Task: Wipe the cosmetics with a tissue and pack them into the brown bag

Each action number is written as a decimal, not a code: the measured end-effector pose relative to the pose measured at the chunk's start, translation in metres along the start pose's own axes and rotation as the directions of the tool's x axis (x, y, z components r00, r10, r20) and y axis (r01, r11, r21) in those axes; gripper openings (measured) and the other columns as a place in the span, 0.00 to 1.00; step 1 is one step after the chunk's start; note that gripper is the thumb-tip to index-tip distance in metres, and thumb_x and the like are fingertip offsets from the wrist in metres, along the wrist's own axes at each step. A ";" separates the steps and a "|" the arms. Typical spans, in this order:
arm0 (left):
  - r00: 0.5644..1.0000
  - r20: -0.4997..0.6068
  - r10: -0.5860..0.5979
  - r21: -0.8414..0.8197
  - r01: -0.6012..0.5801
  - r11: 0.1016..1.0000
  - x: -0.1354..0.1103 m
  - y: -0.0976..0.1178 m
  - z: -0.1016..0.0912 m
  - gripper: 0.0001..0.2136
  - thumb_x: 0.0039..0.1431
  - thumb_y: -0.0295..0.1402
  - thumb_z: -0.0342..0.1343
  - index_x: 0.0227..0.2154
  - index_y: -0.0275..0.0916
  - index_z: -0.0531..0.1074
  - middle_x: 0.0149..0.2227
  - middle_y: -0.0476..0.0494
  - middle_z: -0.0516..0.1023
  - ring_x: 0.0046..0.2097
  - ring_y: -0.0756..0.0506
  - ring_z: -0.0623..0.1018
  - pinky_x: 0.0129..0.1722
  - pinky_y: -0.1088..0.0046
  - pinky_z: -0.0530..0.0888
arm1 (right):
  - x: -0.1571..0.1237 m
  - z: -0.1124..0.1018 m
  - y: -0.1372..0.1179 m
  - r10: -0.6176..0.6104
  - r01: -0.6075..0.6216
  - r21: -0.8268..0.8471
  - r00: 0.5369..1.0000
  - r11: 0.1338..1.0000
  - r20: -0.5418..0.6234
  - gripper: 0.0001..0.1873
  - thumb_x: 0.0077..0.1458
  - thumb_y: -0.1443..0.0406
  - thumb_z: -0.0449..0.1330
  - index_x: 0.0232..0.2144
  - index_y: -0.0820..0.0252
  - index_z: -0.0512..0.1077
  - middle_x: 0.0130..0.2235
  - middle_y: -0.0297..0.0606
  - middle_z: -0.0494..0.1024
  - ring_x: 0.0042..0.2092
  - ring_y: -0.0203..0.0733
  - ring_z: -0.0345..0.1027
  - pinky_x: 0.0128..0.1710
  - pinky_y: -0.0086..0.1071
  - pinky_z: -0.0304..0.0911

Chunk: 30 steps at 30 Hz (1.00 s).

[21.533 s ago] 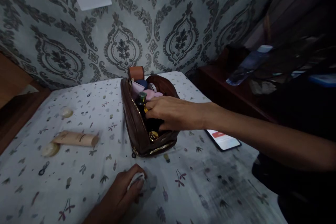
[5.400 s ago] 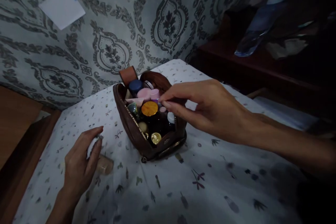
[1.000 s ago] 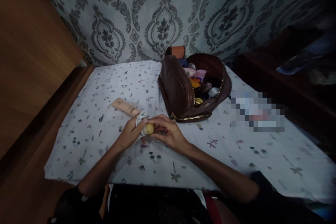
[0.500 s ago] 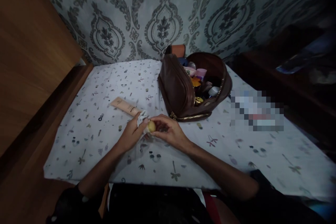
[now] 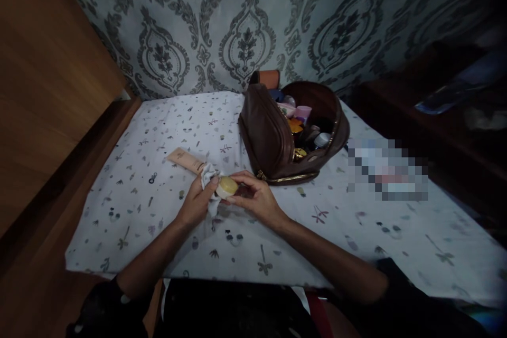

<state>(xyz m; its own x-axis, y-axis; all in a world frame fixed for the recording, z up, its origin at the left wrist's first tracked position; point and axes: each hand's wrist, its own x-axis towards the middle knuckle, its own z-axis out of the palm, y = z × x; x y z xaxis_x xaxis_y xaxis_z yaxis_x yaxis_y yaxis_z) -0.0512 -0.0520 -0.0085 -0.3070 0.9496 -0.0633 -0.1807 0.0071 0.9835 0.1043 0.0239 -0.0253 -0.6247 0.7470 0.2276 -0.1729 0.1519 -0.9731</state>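
A small round jar (image 5: 227,188) with a yellowish top and a pale side is held between my hands above the patterned cloth. My right hand (image 5: 257,198) pinches it from the right with thumb and fingers. On the other side, my left hand (image 5: 198,202) grips a crumpled white cloth (image 5: 209,177) pressed against the jar's left edge. Just behind the cloth lies a peach-coloured squeeze tube (image 5: 184,160), its far end partly covered. The open brown toiletry bag (image 5: 265,134) stands beyond my right hand, filled with several small containers.
A white printed tablecloth (image 5: 158,243) covers the table. A blurred-out flat item (image 5: 388,169) lies to the right of the bag. Wooden furniture (image 5: 55,74) borders the left, a patterned curtain or wall covering (image 5: 245,37) the back, and dark shelving the right.
The jar has turned so more of its top and pale side shows. The white cloth has shifted slightly left with my left hand. Bag and tube stay put.
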 end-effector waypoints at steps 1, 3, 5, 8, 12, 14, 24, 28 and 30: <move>1.000 0.007 -0.002 0.001 0.002 1.000 0.000 0.002 0.000 0.21 0.55 0.50 0.62 0.41 0.38 0.69 0.34 0.50 0.72 0.35 0.51 0.71 0.37 0.77 0.70 | 0.000 0.000 0.000 0.000 -0.001 0.033 1.000 0.999 0.014 0.25 0.44 0.51 0.73 0.41 0.57 0.77 0.44 0.41 0.73 0.46 0.44 0.71 0.44 0.36 0.69; 1.000 0.025 0.003 0.021 -0.004 1.000 0.001 0.005 0.001 0.21 0.56 0.49 0.61 0.41 0.38 0.68 0.35 0.50 0.71 0.35 0.51 0.71 0.38 0.76 0.70 | -0.001 0.002 0.000 0.004 -0.009 0.092 0.999 0.996 0.051 0.27 0.41 0.51 0.74 0.41 0.57 0.75 0.50 0.42 0.73 0.50 0.45 0.71 0.49 0.38 0.68; 0.999 0.040 0.025 0.116 -0.029 0.993 0.000 0.009 0.001 0.19 0.58 0.48 0.59 0.41 0.38 0.67 0.35 0.49 0.71 0.36 0.50 0.71 0.38 0.75 0.71 | -0.003 0.003 0.000 0.027 -0.039 0.138 0.996 0.990 0.085 0.27 0.41 0.52 0.74 0.41 0.56 0.72 0.54 0.43 0.73 0.54 0.46 0.70 0.54 0.40 0.66; 0.992 0.016 0.124 0.362 -0.121 0.924 -0.004 0.017 0.000 0.16 0.64 0.47 0.53 0.42 0.38 0.67 0.35 0.47 0.72 0.37 0.49 0.72 0.40 0.73 0.70 | -0.004 0.004 -0.002 0.062 -0.078 0.189 0.994 0.979 0.088 0.26 0.43 0.54 0.73 0.41 0.56 0.68 0.51 0.42 0.76 0.52 0.43 0.72 0.56 0.40 0.65; 0.948 0.088 0.306 0.549 -0.303 0.779 -0.012 0.020 -0.001 0.20 0.67 0.47 0.46 0.52 0.38 0.64 0.44 0.42 0.74 0.46 0.45 0.74 0.48 0.69 0.70 | -0.003 0.004 -0.002 0.100 -0.101 0.119 0.995 0.988 0.016 0.22 0.47 0.58 0.70 0.39 0.57 0.65 0.39 0.36 0.78 0.42 0.40 0.73 0.43 0.33 0.68; 0.913 0.211 0.349 0.621 -0.401 0.674 -0.015 0.018 -0.001 0.23 0.68 0.48 0.43 0.57 0.38 0.63 0.50 0.38 0.72 0.52 0.42 0.73 0.53 0.65 0.70 | -0.003 0.004 -0.002 0.062 -0.063 -0.038 0.998 0.997 -0.022 0.18 0.48 0.60 0.68 0.39 0.57 0.67 0.37 0.35 0.76 0.39 0.39 0.71 0.37 0.30 0.66; 0.949 0.266 0.168 0.717 -0.311 0.624 -0.011 0.015 0.005 0.19 0.70 0.42 0.40 0.52 0.37 0.69 0.50 0.36 0.75 0.52 0.42 0.74 0.54 0.63 0.70 | -0.011 0.004 0.003 -0.202 0.238 -0.383 0.971 0.893 0.131 0.09 0.53 0.67 0.65 0.38 0.57 0.72 0.35 0.37 0.72 0.36 0.40 0.66 0.36 0.32 0.65; 0.972 0.195 0.132 0.596 -0.224 0.771 -0.009 0.021 0.003 0.20 0.69 0.45 0.42 0.46 0.37 0.72 0.42 0.41 0.79 0.45 0.44 0.76 0.47 0.68 0.71 | -0.011 0.005 0.001 -0.157 0.181 -0.221 0.980 0.958 0.120 0.17 0.52 0.62 0.69 0.43 0.56 0.73 0.41 0.39 0.75 0.42 0.42 0.70 0.41 0.34 0.67; 0.988 0.130 0.086 0.515 -0.142 0.845 -0.009 0.021 0.003 0.21 0.67 0.49 0.44 0.45 0.38 0.73 0.43 0.42 0.79 0.47 0.44 0.77 0.48 0.69 0.72 | -0.011 0.005 -0.001 -0.115 0.128 -0.153 0.989 0.980 0.089 0.20 0.50 0.59 0.70 0.45 0.57 0.73 0.43 0.40 0.76 0.44 0.44 0.72 0.44 0.36 0.68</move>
<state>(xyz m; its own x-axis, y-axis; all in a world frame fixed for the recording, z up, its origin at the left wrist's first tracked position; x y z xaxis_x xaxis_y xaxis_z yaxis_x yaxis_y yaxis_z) -0.0496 -0.0594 0.0136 -0.1978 0.9792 0.0444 0.3724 0.0331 0.9275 0.1072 0.0123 -0.0266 -0.6655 0.6642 0.3404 -0.1326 0.3436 -0.9297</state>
